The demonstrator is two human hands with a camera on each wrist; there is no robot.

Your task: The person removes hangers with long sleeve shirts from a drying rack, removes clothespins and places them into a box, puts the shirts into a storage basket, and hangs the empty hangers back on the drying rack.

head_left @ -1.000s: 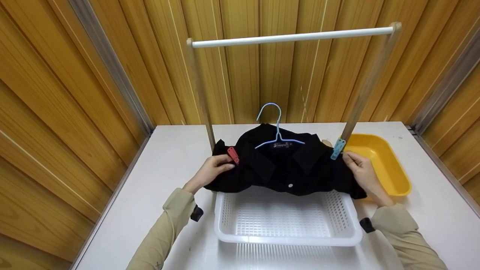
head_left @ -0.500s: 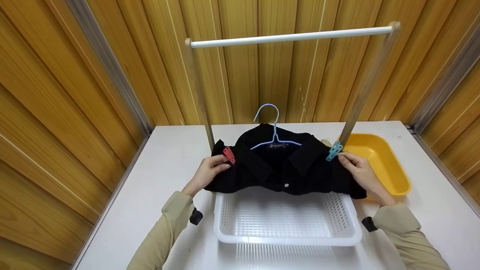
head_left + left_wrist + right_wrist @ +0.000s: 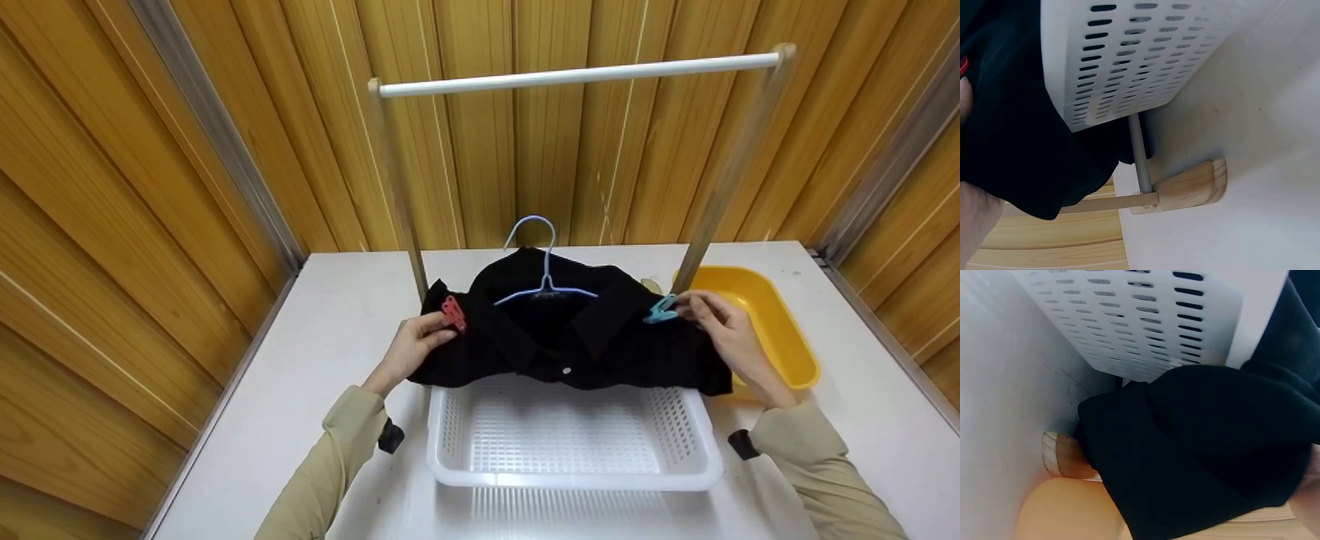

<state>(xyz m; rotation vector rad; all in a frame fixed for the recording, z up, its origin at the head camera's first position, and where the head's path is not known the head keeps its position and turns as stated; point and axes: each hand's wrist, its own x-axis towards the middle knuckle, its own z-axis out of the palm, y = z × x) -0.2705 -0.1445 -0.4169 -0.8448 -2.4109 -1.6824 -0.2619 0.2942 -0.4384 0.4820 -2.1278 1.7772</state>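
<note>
A black collared shirt [image 3: 517, 337] with a pale button hangs on a light-blue wire hanger [image 3: 546, 281], partly over the white basket's back edge. My left hand [image 3: 409, 349] pinches the shirt's left shoulder, its fingertips right at a red clothespin [image 3: 453, 313]. At the other shoulder my right hand [image 3: 727, 330] pinches the cloth, with its fingers against the end of a blue clothespin [image 3: 661, 309]. That clothespin lies almost sideways. In the right wrist view the shirt's sleeve [image 3: 1202, 433] hangs down, and just a sliver of the hand shows.
The white perforated basket [image 3: 574, 480] stands in front. A rack with a white rail [image 3: 581, 75] and wooden posts rises behind the shirt. At right sits a yellow tub [image 3: 795, 330]. The rack's wooden foot [image 3: 1196, 185] rests on the table beside the basket.
The hanger's hook has tilted and dropped lower, shifting slightly left. Both clothespins have moved left, and the blue one has tipped from near upright toward flat. Both hands keep hold of the shoulders.
</note>
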